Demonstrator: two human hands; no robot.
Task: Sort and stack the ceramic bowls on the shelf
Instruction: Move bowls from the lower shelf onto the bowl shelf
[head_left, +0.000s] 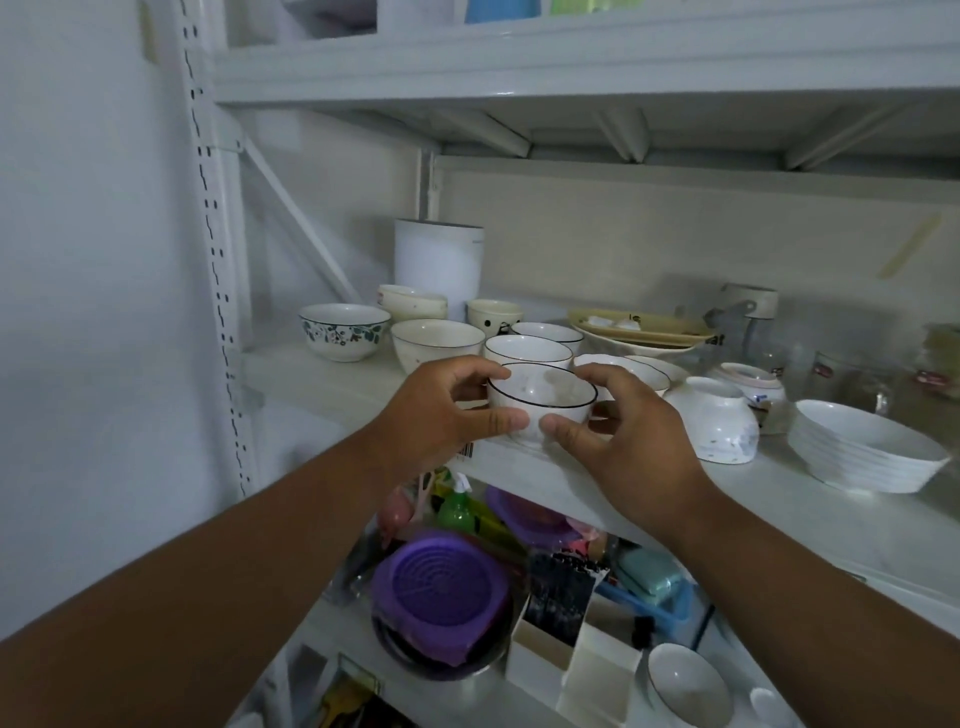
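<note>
Both hands are closing on one small black-rimmed bowl (540, 402) at the front edge of the shelf (779, 493). The left hand (441, 415) is pinching the bowl's left wall, thumb low on the near side and fingers curling over the rim. The right hand (631, 441) is gripping the right wall the same way, thumb tip nearly meeting the left thumb. Whether the bowl is resting on the shelf or just lifted off it cannot be told.

Step in hand, as judged: sorting, with one bowl being taken up for matching. Directly behind the held bowl, two like black-rimmed bowls (527, 351) are sitting in a row. Left of the held bowl and further back, a floral bowl (344, 332) is standing well apart. Right of the held bowl, an overturned white bowl (711, 418) is lying near.

The next move is calling for a level carry and a centred lowering into a matching bowl behind, clearing its rim without knocking it.
</note>
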